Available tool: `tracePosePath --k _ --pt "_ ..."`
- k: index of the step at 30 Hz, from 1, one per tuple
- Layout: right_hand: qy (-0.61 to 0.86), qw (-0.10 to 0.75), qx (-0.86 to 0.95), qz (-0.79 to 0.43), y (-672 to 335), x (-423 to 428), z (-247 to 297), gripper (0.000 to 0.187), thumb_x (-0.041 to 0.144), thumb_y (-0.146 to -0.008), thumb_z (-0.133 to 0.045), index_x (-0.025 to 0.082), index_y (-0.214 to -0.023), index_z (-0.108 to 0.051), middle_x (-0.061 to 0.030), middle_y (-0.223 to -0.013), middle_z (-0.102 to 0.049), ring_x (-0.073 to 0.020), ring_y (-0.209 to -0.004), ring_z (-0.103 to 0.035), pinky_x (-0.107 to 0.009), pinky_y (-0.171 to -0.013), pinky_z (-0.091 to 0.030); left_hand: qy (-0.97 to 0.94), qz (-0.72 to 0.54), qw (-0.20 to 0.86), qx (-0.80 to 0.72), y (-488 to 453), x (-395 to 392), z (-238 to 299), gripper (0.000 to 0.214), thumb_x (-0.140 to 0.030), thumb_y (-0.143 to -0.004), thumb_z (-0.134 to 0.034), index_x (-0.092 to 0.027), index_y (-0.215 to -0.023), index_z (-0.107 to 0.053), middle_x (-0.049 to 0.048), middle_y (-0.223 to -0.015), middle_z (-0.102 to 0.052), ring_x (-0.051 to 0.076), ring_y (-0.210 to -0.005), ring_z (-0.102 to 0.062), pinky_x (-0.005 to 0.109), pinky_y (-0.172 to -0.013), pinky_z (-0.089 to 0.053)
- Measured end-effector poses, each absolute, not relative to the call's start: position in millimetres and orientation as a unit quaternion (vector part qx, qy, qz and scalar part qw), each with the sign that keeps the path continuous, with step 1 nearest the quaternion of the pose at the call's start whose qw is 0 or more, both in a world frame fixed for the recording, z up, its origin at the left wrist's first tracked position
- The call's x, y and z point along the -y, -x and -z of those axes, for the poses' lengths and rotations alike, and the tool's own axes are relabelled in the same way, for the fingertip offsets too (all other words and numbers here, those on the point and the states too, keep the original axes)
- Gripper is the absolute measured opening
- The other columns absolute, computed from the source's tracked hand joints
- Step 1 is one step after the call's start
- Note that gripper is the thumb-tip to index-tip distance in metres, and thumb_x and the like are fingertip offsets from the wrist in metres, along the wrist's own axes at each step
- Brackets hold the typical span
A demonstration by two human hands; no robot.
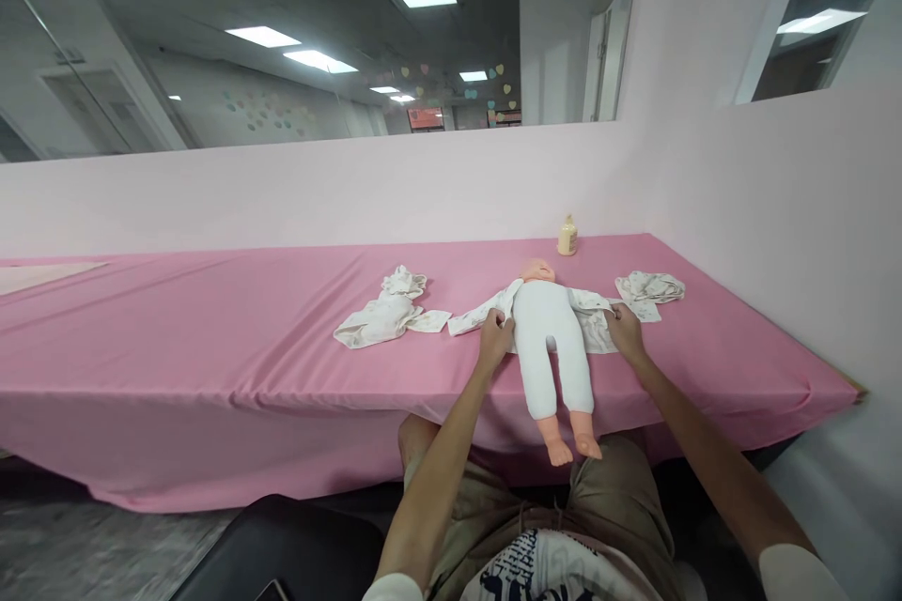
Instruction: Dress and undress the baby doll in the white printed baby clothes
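Note:
A baby doll (541, 319) with a white cloth body lies on its back, its bare feet over the table's front edge. Spread open beneath it is a white patterned baby shirt (598, 334), with a sleeve out to each side. My left hand (496, 335) is closed on the shirt's edge beside the doll's body. On the other side, my right hand (625, 329) pinches the shirt near its right sleeve. The doll's arms cannot be seen; the sleeves or body may cover them.
A pink cloth covers the table (176, 329). Crumpled white clothes (381, 317) lie left of the doll, and another white bundle (649, 287) lies right. A cream pump bottle (567, 237) stands by the wall. A black chair seat (282, 549) is at lower left.

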State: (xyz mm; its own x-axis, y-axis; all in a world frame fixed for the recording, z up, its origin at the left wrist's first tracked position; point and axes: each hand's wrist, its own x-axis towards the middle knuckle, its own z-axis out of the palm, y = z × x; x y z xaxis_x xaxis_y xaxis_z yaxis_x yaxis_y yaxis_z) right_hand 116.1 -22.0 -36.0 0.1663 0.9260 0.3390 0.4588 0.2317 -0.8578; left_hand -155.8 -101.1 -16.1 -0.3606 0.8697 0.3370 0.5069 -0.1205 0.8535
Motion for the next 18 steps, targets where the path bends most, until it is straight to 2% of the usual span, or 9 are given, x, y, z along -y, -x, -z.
tracePosePath --k 4,7,9,11,13,15,16,18 --pt "0.523 0.547 0.563 -0.332 -88 30 8 0.022 0.040 -0.074 -0.052 0.018 -0.074 -0.054 0.0027 -0.061 -0.051 -0.0144 -0.060 -0.048 -0.025 -0.057 -0.039 -0.559 -0.567 0.164 -0.582 136 106 -12 0.016 -0.014 -0.077 -0.048 -0.020 -0.071 -0.034 -0.0037 -0.071 -0.041 0.011 -0.067 -0.038 0.023 -0.064 -0.035" --pt "0.498 0.537 0.586 -0.346 -61 33 -16 0.022 0.040 -0.075 -0.052 0.018 -0.072 -0.051 0.0030 -0.062 -0.050 -0.0127 -0.059 -0.046 -0.024 -0.056 -0.036 -0.633 -0.524 0.181 -0.541 115 106 -31 0.012 -0.011 -0.075 -0.046 -0.020 -0.070 -0.039 -0.0034 -0.070 -0.045 0.011 -0.065 -0.041 0.024 -0.062 -0.034" --pt "0.485 0.504 0.625 -0.345 -47 34 -28 0.021 0.038 -0.078 -0.049 0.018 -0.074 -0.052 0.0024 -0.063 -0.051 -0.0130 -0.059 -0.047 -0.024 -0.056 -0.035 -0.668 -0.485 0.182 -0.534 104 104 -38 0.010 -0.010 -0.075 -0.046 -0.020 -0.072 -0.043 -0.0028 -0.071 -0.048 0.012 -0.067 -0.044 0.024 -0.063 -0.035" --pt "0.496 0.431 0.676 -0.333 -40 35 -35 0.017 0.034 -0.079 -0.048 0.018 -0.082 -0.054 0.0013 -0.065 -0.054 -0.0146 -0.061 -0.051 -0.025 -0.058 -0.037 -0.649 -0.478 0.152 -0.572 101 100 -38 0.008 -0.013 -0.076 -0.050 -0.020 -0.079 -0.047 -0.0003 -0.080 -0.053 0.014 -0.076 -0.050 0.025 -0.070 -0.039" --pt "0.532 0.335 0.723 -0.286 -40 38 -38 0.023 0.030 -0.078 -0.050 0.017 -0.097 -0.056 -0.0020 -0.075 -0.060 -0.0183 -0.070 -0.057 -0.027 -0.064 -0.040 -0.583 -0.488 0.111 -0.640 106 94 -35 0.013 -0.020 -0.079 -0.055 -0.019 -0.091 -0.050 0.0058 -0.099 -0.056 0.018 -0.092 -0.054 0.028 -0.080 -0.041" --pt "0.575 0.257 0.751 -0.199 -43 40 -40 0.034 0.028 -0.078 -0.051 0.016 -0.110 -0.053 -0.0085 -0.094 -0.064 -0.0232 -0.083 -0.060 -0.031 -0.070 -0.042 -0.520 -0.476 0.112 -0.701 117 84 -30 0.025 -0.028 -0.082 -0.057 -0.017 -0.103 -0.050 0.0127 -0.116 -0.054 0.021 -0.102 -0.054 0.031 -0.085 -0.042" --pt "0.587 0.232 0.761 -0.148 -44 41 -42 0.038 0.027 -0.079 -0.050 0.015 -0.115 -0.052 -0.0122 -0.104 -0.062 -0.0256 -0.091 -0.059 -0.033 -0.074 -0.043 -0.501 -0.459 0.133 -0.722 124 77 -28 0.029 -0.031 -0.083 -0.057 -0.016 -0.106 -0.049 0.0146 -0.117 -0.054 0.022 -0.103 -0.056 0.032 -0.085 -0.042" --pt "0.592 0.207 0.776 -0.063 -44 40 -48 0.044 0.024 -0.081 -0.048 0.013 -0.123 -0.049 -0.0176 -0.120 -0.056 -0.0293 -0.104 -0.057 -0.037 -0.083 -0.042 -0.473 -0.428 0.202 -0.743 135 63 -25 0.031 -0.037 -0.083 -0.060 -0.015 -0.104 -0.051 0.0134 -0.107 -0.061 0.023 -0.098 -0.059 0.030 -0.080 -0.043"
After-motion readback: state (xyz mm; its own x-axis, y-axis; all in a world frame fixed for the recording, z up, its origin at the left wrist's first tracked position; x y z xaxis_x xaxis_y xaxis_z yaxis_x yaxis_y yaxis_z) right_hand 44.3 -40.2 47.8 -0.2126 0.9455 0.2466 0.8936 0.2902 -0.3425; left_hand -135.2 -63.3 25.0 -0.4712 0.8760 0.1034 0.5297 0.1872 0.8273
